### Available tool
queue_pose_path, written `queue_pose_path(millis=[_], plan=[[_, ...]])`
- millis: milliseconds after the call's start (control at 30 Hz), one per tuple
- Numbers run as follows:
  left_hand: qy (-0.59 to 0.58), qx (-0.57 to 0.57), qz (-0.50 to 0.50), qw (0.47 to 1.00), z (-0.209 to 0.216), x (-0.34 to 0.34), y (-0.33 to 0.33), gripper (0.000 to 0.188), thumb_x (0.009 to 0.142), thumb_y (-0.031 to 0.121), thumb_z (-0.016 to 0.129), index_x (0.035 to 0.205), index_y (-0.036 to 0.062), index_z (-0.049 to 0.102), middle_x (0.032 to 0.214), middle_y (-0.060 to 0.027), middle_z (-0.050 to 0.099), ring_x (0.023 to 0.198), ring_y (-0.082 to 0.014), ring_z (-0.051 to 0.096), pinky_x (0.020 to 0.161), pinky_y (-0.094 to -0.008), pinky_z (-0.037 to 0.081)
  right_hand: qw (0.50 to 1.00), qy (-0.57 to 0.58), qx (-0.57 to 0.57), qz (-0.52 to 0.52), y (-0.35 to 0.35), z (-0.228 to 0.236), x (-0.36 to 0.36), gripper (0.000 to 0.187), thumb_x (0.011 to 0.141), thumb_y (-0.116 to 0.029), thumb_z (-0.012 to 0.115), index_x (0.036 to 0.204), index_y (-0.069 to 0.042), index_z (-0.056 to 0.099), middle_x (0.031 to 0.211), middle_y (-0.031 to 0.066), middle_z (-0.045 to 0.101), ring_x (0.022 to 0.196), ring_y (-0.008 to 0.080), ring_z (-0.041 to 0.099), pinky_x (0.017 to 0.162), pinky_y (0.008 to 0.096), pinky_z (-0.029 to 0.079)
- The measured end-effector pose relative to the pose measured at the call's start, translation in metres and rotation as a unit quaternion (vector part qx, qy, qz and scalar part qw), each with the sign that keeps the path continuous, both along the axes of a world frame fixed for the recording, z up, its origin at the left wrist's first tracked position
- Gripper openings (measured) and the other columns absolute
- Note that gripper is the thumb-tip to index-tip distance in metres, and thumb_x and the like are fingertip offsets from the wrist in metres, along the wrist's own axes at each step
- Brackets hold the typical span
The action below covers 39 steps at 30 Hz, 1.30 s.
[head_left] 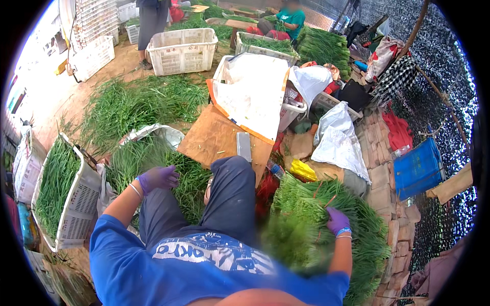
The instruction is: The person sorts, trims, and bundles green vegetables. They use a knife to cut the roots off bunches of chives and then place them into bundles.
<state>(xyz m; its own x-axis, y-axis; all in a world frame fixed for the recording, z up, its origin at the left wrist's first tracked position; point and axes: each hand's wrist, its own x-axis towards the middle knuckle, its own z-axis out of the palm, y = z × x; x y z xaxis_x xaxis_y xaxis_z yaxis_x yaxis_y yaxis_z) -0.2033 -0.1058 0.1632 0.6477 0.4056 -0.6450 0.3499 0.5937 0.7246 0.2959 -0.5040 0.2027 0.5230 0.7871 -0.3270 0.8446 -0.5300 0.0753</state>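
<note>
- Crate (84, 204) of white slatted plastic stands at the left, filled with long, chive-like leaves (57, 178).
- Next comes a white sack (171, 134), open at the top, with loose greens (130, 162) heaped in it and about it; a wider loose heap (138, 104) lies beyond on the ground.
- Left hand (158, 178), in a purple glove, hangs over the greens near the sack with its fingers loosely spread; I see no stalk between them, so the grip looks released.
- Ahead of the knees, a wooden board (204, 138) carries a grey rectangular bar (244, 146); a white sheet (255, 84) with an orange border overlaps its far edge.
- At the right lie the banded bundles (296, 196), pale stem ends toward the board, leaves trailing toward the wearer. Red ties (333, 198) circle some of them, and part of the near greenery is blurred.
- Right hand (338, 222), also gloved in purple, is at these bundles, fingertips near a tie. I cannot tell whether it grasps stalks or merely rests there.
- Good handling, in my judgement, takes 3 habits: support bundles around the firm stems, keep the ends level, and avoid tugging the ties or crushing the soft leaves.
</note>
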Motion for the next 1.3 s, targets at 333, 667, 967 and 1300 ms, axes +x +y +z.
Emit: queue_pose_path(millis=[333, 667, 967, 1300], plan=[[0.014, -0.013, 0.061, 0.998, -0.015, -0.024, -0.017, 0.049, 0.087, 0.047, 0.043, 0.108, 0.004, 0.054, 0.091, -0.0093, 0.059, 0.084, -0.0241, 0.058, 0.073, -0.0344, 0.046, 0.987, -0.074, -0.113, -0.088, 0.016, 0.003, -0.034, 0.064, 0.069, -0.017, 0.06, 0.127, -0.007, 0.034, 0.128, 0.015, 0.039, 0.115, 0.0299, 0.043, 0.094, 0.0415, 0.036], [-0.119, -0.007, 0.089, 0.989, -0.003, -0.019, -0.025, 0.058, 0.085, 0.052, 0.041, 0.118, 0.0054, 0.048, 0.097, -0.0088, 0.059, 0.094, -0.0219, 0.055, 0.086, -0.0364, 0.04, 0.99, 0.007, 0.08, 0.117, 0.076, 0.042, -0.082, 0.042, 0.074, -0.016, 0.056, 0.116, -0.01, 0.052, 0.114, 0.0118, 0.055, 0.103, 0.0273, 0.053, 0.088, 0.0361, 0.042], [-0.656, 0.047, -0.008, 0.753, 0.152, 0.08, -0.085, 0.103, 0.073, 0.067, 0.047, 0.138, 0.0112, -0.01, 0.132, -0.0198, 0.035, 0.116, -0.0328, 0.043, 0.096, -0.0458, 0.033, 0.465, 0.811, 0.33, 0.133, 0.235, 0.069, -0.273, 0.061, 0.082, -0.018, 0.055, 0.132, -0.003, 0.025, 0.127, 0.0116, 0.037, 0.115, 0.025, 0.042, 0.098, 0.0388, 0.033], [-0.816, 0.302, 0.063, 0.489, 0.221, 0.06, -0.1, 0.12, 0.063, 0.06, 0.065, 0.133, 0.0199, -0.024, 0.133, -0.0279, -0.027, 0.123, -0.0513, -0.012, 0.091, -0.0702, 0.01, 0.388, 0.863, 0.261, 0.19, 0.269, 0.109, -0.383, 0.062, 0.069, 0.005, 0.06, 0.126, -0.005, 0.036, 0.125, 0.0098, 0.04, 0.112, 0.0251, 0.043, 0.091, 0.0392, 0.04]])
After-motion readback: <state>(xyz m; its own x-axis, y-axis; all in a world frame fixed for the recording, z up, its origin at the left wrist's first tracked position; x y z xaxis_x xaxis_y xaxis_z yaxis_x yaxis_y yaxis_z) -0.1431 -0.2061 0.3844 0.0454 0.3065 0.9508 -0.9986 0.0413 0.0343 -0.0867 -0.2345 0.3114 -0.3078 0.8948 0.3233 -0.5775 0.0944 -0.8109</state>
